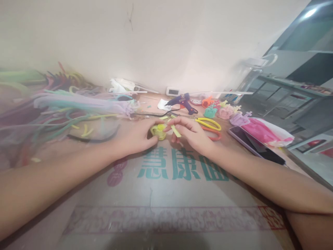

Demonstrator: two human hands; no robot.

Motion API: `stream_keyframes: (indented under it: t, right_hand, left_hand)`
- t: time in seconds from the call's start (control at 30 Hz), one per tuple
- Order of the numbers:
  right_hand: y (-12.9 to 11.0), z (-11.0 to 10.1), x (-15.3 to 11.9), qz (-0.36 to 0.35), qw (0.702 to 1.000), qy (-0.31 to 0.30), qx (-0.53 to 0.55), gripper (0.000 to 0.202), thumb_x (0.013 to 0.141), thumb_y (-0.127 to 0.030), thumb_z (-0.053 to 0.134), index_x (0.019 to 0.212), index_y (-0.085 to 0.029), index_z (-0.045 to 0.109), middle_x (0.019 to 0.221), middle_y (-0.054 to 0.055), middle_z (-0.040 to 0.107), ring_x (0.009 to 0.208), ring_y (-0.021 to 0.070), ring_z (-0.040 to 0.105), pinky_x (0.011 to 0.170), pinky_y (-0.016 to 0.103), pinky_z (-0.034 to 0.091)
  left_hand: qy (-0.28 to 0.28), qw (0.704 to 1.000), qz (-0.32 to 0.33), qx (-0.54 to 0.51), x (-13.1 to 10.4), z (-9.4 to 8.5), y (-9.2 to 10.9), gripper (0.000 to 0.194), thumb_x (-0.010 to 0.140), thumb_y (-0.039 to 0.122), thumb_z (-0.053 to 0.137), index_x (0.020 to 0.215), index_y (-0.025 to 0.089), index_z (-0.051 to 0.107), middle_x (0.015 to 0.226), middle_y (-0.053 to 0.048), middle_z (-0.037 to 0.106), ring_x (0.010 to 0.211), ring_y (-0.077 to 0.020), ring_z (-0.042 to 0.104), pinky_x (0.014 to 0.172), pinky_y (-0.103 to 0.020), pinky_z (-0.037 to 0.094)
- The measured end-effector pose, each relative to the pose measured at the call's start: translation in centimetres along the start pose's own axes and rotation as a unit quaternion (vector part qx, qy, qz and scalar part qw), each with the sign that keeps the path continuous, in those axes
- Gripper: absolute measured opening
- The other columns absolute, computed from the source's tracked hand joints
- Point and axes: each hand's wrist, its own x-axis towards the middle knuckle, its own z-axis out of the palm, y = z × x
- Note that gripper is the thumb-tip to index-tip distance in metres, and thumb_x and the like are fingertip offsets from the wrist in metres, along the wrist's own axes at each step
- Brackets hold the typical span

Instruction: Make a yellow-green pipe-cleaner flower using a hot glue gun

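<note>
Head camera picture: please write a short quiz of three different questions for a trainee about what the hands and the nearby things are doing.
1. True or false: the left hand holds the small yellow-green piece.
2. Which tool lies just beyond the right hand? A) yellow-handled scissors B) a hammer C) a paintbrush
3. Fill in: the right hand pinches a short yellow-green ____ between its fingers.

Key:
1. True; its fingers close around the piece over the cardboard sheet.
2. A; the blue glue gun lies farther back, near the wall.
3. Strip; what it is made of is too blurred to tell.
</note>
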Motion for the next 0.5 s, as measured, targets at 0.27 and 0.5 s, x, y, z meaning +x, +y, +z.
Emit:
stream_keyframes:
  t: [0.27,0.5]
  right_hand:
    - [0.08,-0.11,0.32,-0.011,0.999,-0.003,-0.044,0.030,0.091,-0.048,0.067,0.096,-0.019,0.061,0.078,0.000,0.069,0.054,0.0089,0.055,0.049,0.022,0.043]
    - [-0.20,-0.18,0.19,-0.014,0.991,0.024,-0.128,0.032,0.090,-0.049,0.066,0.082,-0.018,0.065,0.064,-0.004,0.053,0.054,0.0094,0.047,0.051,0.024,0.039]
  left_hand:
    - [0.000,1.000,0.003,0.013,0.01,-0.05,0.07,0.051,0.090,0.033,0.059,0.140,0.022,0.057,0.127,-0.009,0.071,0.106,-0.0268,0.069,0.088,-0.038,0.054]
    - [-0.004,1.000,-0.025,0.010,-0.02,-0.13,0.21,0.054,0.093,0.041,0.057,0.142,0.020,0.056,0.128,-0.011,0.071,0.094,-0.0249,0.070,0.078,-0.036,0.054]
